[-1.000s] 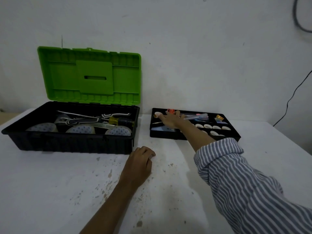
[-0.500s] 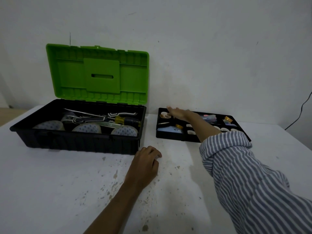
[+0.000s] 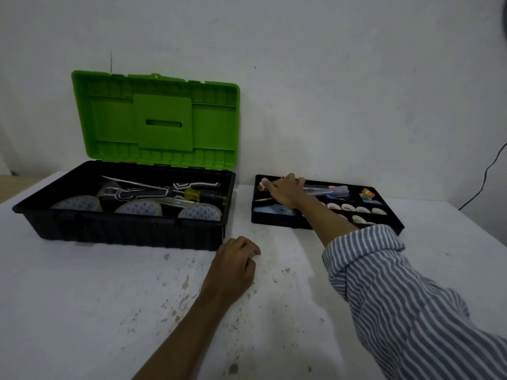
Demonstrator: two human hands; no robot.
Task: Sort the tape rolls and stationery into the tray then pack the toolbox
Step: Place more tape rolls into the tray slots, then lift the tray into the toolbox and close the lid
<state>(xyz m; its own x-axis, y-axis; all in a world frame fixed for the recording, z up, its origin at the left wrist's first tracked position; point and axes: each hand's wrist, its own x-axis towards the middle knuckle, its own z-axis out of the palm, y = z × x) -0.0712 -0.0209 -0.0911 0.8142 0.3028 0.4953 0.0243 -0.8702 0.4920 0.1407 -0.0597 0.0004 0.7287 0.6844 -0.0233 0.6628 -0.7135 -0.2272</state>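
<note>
The black tray [image 3: 274, 224] sits on the white table to the right of the toolbox [image 3: 123, 231]. It holds a row of small white tape rolls [image 3: 347, 207], pens [image 3: 329, 189], a blue item [image 3: 274, 211] and a gold clip [image 3: 367, 192]. My right hand [image 3: 285, 192] lies palm down over the tray's far left corner, fingers reaching the back rim, thumb beside a small roll [image 3: 261, 185]. Whether it grips anything is hidden. My left hand [image 3: 233, 267] rests on the table by the toolbox's front right corner, fingers curled, holding nothing.
The toolbox's green lid [image 3: 162, 119] stands open against the wall. Inside lie three large patterned tape rolls [image 3: 140, 208], a yellow-handled screwdriver [image 3: 203, 194] and other tools. A black cable [image 3: 491, 171] hangs at the far right. The stained tabletop [image 3: 109, 311] stretches toward me.
My right hand has shifted from the tray's left middle toward its far left corner. The view has drifted a little to the left. My left hand has stayed put.
</note>
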